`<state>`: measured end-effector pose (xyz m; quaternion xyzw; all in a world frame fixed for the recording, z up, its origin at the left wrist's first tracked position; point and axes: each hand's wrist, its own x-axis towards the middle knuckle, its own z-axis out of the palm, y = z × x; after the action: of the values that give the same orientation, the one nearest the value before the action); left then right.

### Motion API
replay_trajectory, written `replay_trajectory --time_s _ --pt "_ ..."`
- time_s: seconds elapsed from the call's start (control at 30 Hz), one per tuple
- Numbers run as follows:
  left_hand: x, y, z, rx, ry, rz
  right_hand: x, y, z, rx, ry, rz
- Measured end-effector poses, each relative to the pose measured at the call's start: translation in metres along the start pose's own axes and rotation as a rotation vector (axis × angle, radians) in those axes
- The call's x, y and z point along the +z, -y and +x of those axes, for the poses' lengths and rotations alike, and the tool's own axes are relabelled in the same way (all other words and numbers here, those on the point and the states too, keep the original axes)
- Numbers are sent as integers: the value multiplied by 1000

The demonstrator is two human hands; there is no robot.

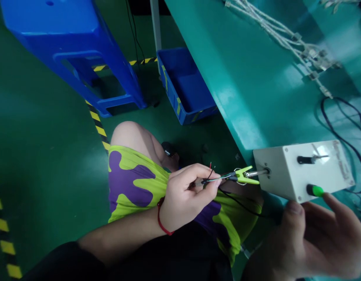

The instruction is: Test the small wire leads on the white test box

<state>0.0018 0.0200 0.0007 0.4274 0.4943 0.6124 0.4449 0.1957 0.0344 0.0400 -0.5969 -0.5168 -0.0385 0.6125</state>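
My left hand (189, 191) is closed in a pinch on a thin black cable (242, 203) with fine coloured wires at its end. The wires reach toward a yellow-green clip (245, 175) on a metal shaft that sticks out of a light grey box (315, 169). My right hand (324, 238) is beside the box's near edge, fingers apart. Its index fingertip touches a green knob or button (317, 191) on the box, and the thumb lies against the lower edge. A black switch (306, 160) sits higher on the same face.
The box stands on a green table (236, 78). Bundled pale cables (274, 27) with connectors lie farther back, and a black cord (329, 121) loops behind the box. Below the table edge is a blue bin (180, 97). A blue stool (89, 58) stands left.
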Motion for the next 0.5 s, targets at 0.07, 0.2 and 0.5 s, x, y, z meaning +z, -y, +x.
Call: replay_trajectory --time_s 0.07,0.2,0.5 --pt "-1 1 -1 20 1 -19 -1 -4 -1 -54 -22 25" --pt "-4 1 -2 -13 -6 -1 -1 -9 -1 -50 -33 29" --pt "-8 -7 -5 32 -35 -9 -5 5 -5 -37 -21 3"
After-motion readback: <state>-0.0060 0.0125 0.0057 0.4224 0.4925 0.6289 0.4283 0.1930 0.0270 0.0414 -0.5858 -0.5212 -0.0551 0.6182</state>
